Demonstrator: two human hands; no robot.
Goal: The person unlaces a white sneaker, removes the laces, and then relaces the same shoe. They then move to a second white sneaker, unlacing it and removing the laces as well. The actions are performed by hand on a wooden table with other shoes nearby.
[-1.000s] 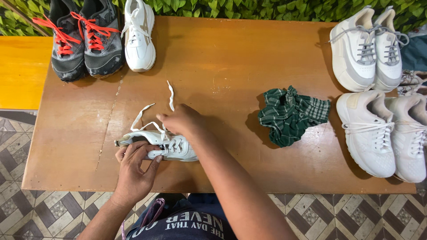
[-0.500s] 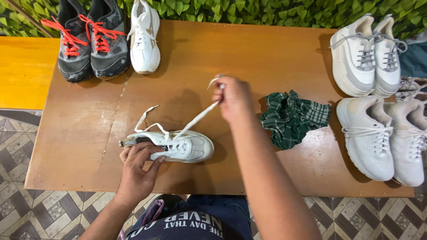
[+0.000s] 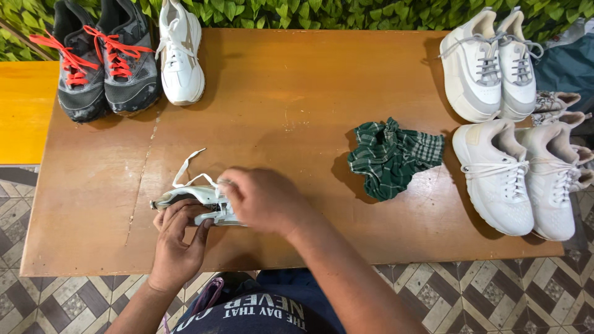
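A white sneaker (image 3: pixel 185 199) lies on its side near the front edge of the brown wooden table (image 3: pixel 278 105). My left hand (image 3: pixel 178 241) grips its heel end from below. My right hand (image 3: pixel 263 199) covers the front of the shoe, fingers closed over the laces; a loose white lace end (image 3: pixel 184 166) curls up behind the shoe. Most of the shoe is hidden under my right hand.
A crumpled green checked cloth (image 3: pixel 391 158) lies right of centre. Grey sneakers with red laces (image 3: pixel 102 59) and one white sneaker (image 3: pixel 180 49) stand at the back left. Two pairs of white sneakers (image 3: pixel 513 124) sit along the right edge. A yellow bench (image 3: pixel 25 111) adjoins the left.
My right hand, which had pulled the lace up and to the right, has come back down onto the shoe. The left hand has stayed on the heel.
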